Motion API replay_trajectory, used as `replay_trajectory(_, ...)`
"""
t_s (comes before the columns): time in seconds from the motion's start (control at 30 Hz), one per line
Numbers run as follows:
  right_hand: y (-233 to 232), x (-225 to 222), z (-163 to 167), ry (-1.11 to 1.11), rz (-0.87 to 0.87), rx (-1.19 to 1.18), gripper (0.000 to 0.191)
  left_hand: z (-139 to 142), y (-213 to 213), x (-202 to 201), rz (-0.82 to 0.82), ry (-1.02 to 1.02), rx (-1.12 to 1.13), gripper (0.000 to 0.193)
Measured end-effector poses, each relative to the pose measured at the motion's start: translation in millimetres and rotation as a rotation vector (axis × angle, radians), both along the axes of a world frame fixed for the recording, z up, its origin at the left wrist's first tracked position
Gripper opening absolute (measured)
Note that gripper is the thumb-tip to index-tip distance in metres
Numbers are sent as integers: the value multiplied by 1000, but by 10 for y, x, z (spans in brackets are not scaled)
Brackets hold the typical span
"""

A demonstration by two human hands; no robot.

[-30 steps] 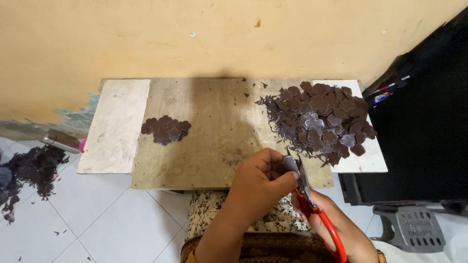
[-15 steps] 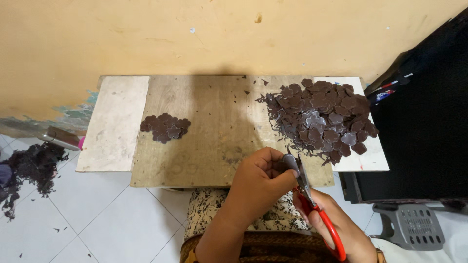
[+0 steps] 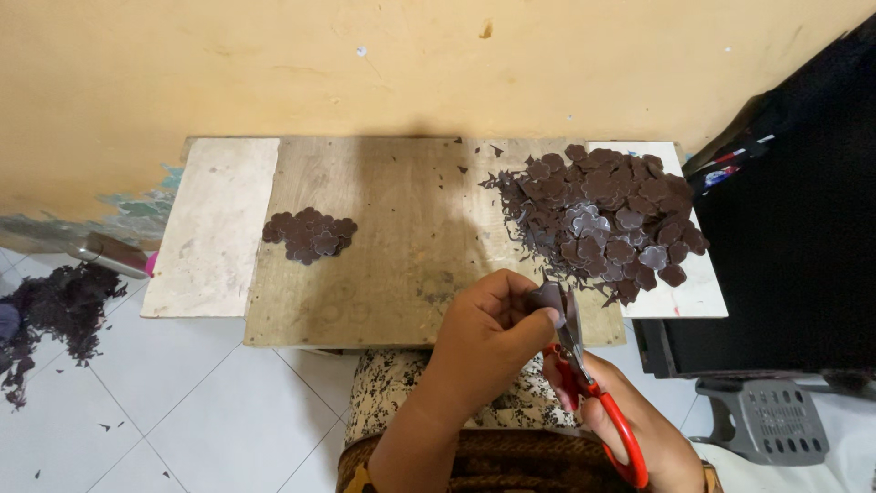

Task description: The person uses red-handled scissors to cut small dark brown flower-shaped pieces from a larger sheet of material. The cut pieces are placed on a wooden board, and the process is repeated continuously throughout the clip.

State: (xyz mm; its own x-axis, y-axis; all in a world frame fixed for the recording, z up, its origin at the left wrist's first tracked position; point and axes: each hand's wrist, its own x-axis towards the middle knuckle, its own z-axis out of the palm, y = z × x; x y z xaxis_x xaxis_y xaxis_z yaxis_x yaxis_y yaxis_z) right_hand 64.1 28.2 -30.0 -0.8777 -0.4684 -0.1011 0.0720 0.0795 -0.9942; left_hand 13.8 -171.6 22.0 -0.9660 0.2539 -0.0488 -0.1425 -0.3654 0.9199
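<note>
A small dark piece (image 3: 546, 297) sits pinched in the left hand (image 3: 488, 338), just over the near edge of the board (image 3: 401, 265). Scissors (image 3: 593, 393) with red handles meet it, blades at its right edge; the right hand (image 3: 630, 424) grips the handles. A big pile (image 3: 602, 215) of dark cut shapes lies just beyond, on the board's right. A small pile (image 3: 308, 235) lies well apart on the left. Dark scraps (image 3: 55, 315) litter the tiled floor (image 3: 210, 411).

Left hand (image 3: 493, 333) hides most of the brown piece (image 3: 547, 297); scissors (image 3: 598, 402) handle cut off below
</note>
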Motion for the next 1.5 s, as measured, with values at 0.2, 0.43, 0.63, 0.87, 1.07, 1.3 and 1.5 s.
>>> replay_trajectory(0.2,-42,-21,74,-5,-18,58,90,31,7,23,35,-20,-30,9)
replay_trajectory(0.43,-71,17,139,14,-27,18,92,22,21,16,22,-22,42,9)
replay_trajectory(0.63,-94,26,155,-5,-37,2,94,-46,23,27,12,-18,62,9)
replay_trajectory(0.87,-146,-4,19,126,-98,35,87,-143,96,3,23,76,180,13)
replay_trajectory(1.07,-155,-24,30,143,-58,50,88,-144,104,30,84,-4,143,9)
replay_trajectory(1.3,-160,-6,155,225,-9,57,81,-51,101,88,114,21,97,12)
replay_trajectory(1.5,-214,52,241,227,-72,10,80,27,126,140,142,61,144,10)
